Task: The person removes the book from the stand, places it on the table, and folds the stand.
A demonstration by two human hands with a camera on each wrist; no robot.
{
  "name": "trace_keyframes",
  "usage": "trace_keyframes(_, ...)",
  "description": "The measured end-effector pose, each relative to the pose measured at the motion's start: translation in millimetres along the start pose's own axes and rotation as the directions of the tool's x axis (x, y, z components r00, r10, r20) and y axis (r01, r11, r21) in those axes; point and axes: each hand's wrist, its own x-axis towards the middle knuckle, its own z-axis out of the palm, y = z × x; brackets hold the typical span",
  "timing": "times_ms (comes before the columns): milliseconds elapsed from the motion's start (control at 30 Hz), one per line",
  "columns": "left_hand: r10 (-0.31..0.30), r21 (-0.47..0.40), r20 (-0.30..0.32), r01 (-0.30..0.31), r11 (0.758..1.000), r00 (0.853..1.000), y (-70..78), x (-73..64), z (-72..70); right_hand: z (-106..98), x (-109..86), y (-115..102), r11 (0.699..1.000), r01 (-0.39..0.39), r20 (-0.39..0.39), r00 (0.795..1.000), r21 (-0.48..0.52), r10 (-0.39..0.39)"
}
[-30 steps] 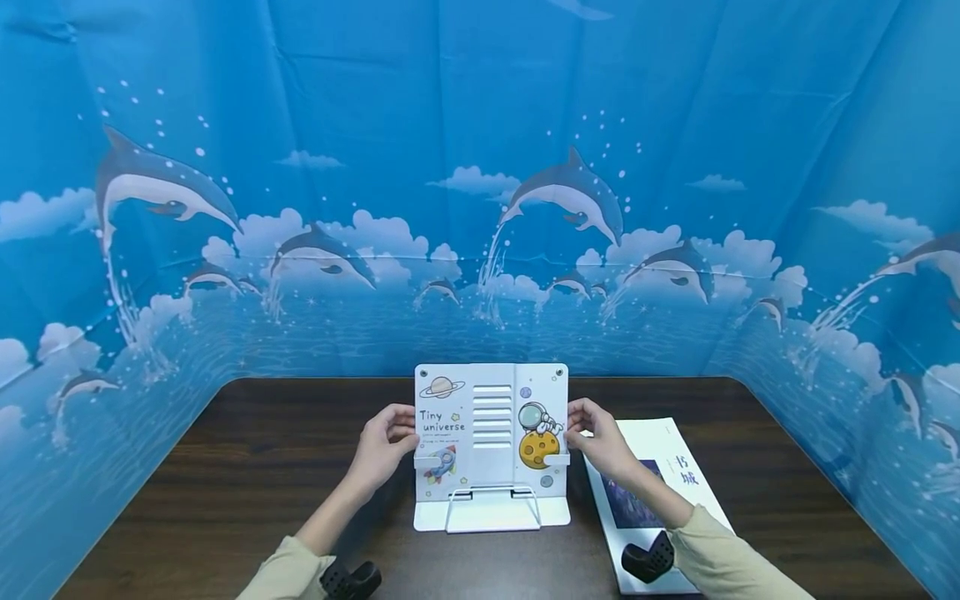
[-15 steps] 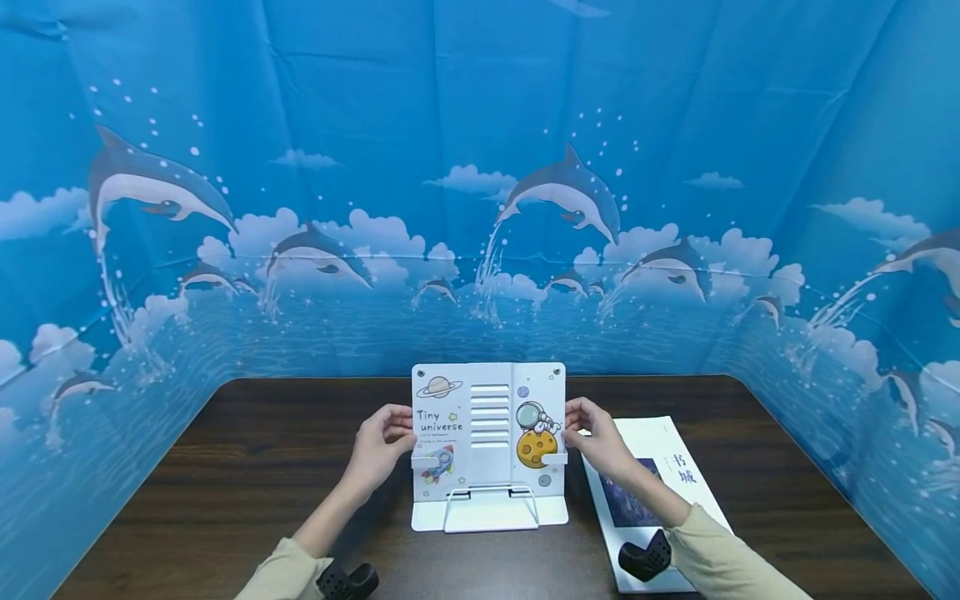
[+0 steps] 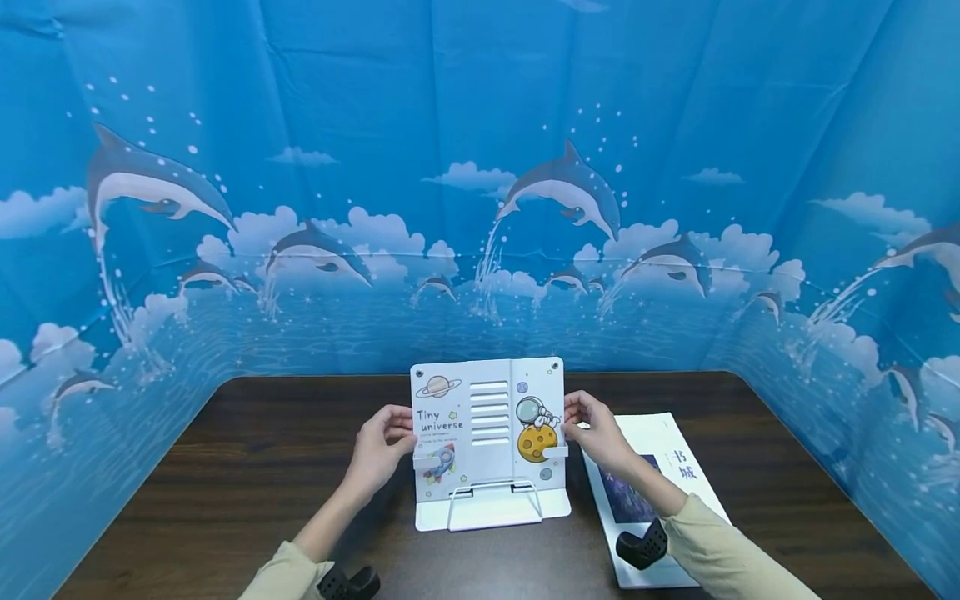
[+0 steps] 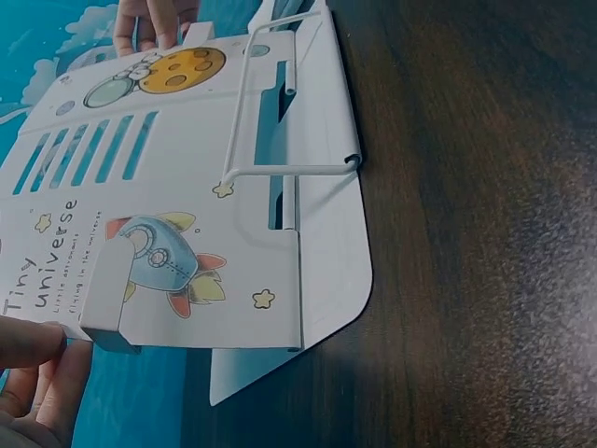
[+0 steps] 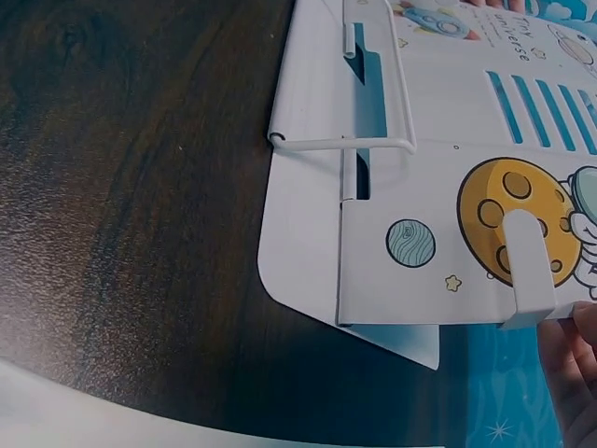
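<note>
A white metal book stand (image 3: 491, 471), printed with "Tiny universe", a rocket and an astronaut on a yellow moon, stands upright on its base in the head view. My left hand (image 3: 381, 448) pinches its left edge, thumb in front and fingers behind. On the opposite edge my right hand (image 3: 606, 435) holds it the same way, beside the small white clip (image 5: 529, 271) over the moon. A wire bracket (image 4: 291, 170) folds out across the base, as the left wrist view shows. Seen from the head, the stand leans slightly, its right side higher than its left.
A white book (image 3: 654, 429) with a dark picture on its cover lies right of the stand, partly under my right forearm. The dark wooden table (image 3: 247, 450) ends at a blue dolphin-print curtain (image 3: 480, 208) behind.
The right side of the book stand has risen a little along with my right hand, so it now tilts slightly. My left hand keeps its hold on the left edge.
</note>
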Motion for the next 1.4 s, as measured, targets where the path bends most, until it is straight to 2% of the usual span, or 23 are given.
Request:
trace_keyframes(233,-0.016,0.009,-0.013,0.017,1.000,1.000,1.2,-5.9,0.0,0.9,2.0,0.4,1.000,0.017,0.012,1.000,-0.008,-0.017)
trace_keyframes(600,-0.033,-0.007,-0.013,0.033,0.999,0.999,9.5,-19.7,0.2,4.8,11.5,0.3,1.000,0.026,-0.023,0.999,0.010,-0.026)
trace_keyframes(800,-0.026,-0.031,-0.019,0.025,0.999,0.999,9.3,-27.1,1.7,7.1,14.6,0.8,0.999,0.037,-0.045,0.998,0.008,-0.036)
trace_keyframes(900,-0.044,-0.040,-0.025,0.043,0.998,0.999,9.2,-29.7,2.4,8.3,16.1,1.0,0.999,0.035,-0.052,0.998,0.003,-0.035)
trace_keyframes(1267,-0.058,-0.117,-0.027,0.055,0.992,0.998,14.9,-41.1,10.0,10.3,25.3,-0.9,0.999,0.001,-0.077,0.997,0.033,0.002)
trace_keyframes(1400,-0.062,-0.120,-0.022,0.059,0.991,0.998,16.9,-45.1,12.7,11.9,29.7,0.0,0.999,-0.024,-0.088,0.996,0.041,0.028)
